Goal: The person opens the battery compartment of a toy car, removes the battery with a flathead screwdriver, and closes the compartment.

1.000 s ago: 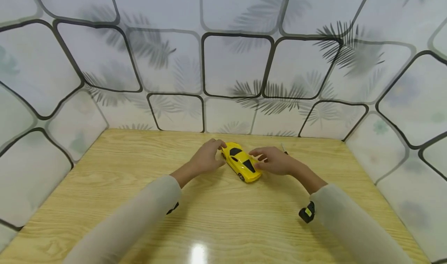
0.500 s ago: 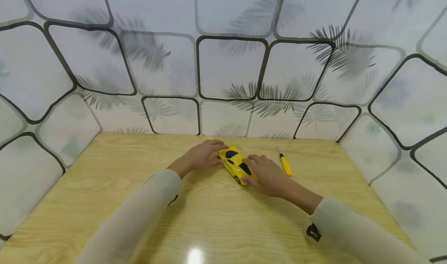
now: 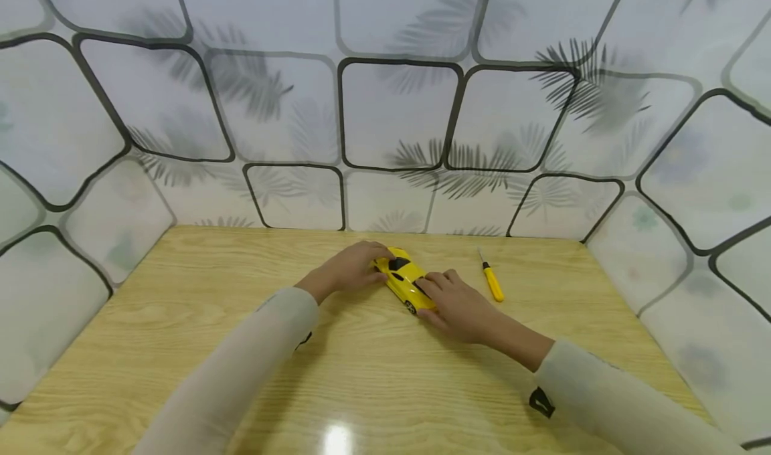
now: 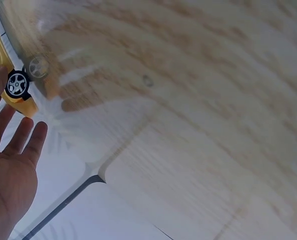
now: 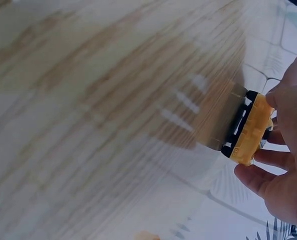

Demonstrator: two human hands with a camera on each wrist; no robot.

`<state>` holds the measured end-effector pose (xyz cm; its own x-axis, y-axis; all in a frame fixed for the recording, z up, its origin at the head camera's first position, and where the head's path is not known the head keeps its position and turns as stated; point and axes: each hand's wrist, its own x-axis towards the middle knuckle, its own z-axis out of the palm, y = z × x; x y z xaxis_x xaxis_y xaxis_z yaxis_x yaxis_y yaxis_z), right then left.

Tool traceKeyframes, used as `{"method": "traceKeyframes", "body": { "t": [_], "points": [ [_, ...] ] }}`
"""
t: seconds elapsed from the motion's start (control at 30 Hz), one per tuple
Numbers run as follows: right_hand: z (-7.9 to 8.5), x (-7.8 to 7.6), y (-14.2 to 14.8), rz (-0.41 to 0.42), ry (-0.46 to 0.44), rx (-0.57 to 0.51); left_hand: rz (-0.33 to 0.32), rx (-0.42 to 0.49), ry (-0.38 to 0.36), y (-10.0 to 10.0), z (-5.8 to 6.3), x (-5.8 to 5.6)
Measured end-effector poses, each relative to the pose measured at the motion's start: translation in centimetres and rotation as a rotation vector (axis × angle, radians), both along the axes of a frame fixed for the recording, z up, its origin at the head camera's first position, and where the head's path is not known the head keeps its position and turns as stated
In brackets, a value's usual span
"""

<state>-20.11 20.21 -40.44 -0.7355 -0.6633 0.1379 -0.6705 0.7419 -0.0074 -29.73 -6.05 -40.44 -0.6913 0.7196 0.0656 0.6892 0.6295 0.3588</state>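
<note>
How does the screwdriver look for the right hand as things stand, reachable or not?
Probably yes: the screwdriver lies close by the right hand, with nothing visible between them. That hand would likely have to leave the yellow car first.

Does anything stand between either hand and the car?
Nothing visible: the left hand touches the car at its far end, the right hand at its near end. The screwdriver lies to the right, apart from all three.
</note>
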Motion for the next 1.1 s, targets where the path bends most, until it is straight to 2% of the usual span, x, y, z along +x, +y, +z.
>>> {"method": "traceKeyframes", "body": {
  "t": [0.17, 0.37, 0.67, 0.83, 1.1],
  "points": [
    [0.2, -0.3, 0.2, 0.012, -0.007, 0.013, 0.005, -0.002, 0.013, 0.0, 0.1, 0.2],
    [0.3, -1.0, 1.0, 0.044, -0.048, 0.021, -0.006, -0.047, 0.092, -0.3, 0.1, 0.9],
    [0.4, -2.2, 2.4, 0.092, -0.077, 0.009, 0.049, -0.068, 0.121, -0.2, 0.4, 3.5],
    [0.5, -2.6, 2.9, 0.118, -0.074, 0.022, 0.055, -0.074, 0.153, -0.3, 0.3, 4.7],
    [0.7, -2.7, 3.0, 0.136, -0.022, 0.054, 0.042, -0.080, 0.180, -0.3, 0.4, 4.9]
  ]
}}
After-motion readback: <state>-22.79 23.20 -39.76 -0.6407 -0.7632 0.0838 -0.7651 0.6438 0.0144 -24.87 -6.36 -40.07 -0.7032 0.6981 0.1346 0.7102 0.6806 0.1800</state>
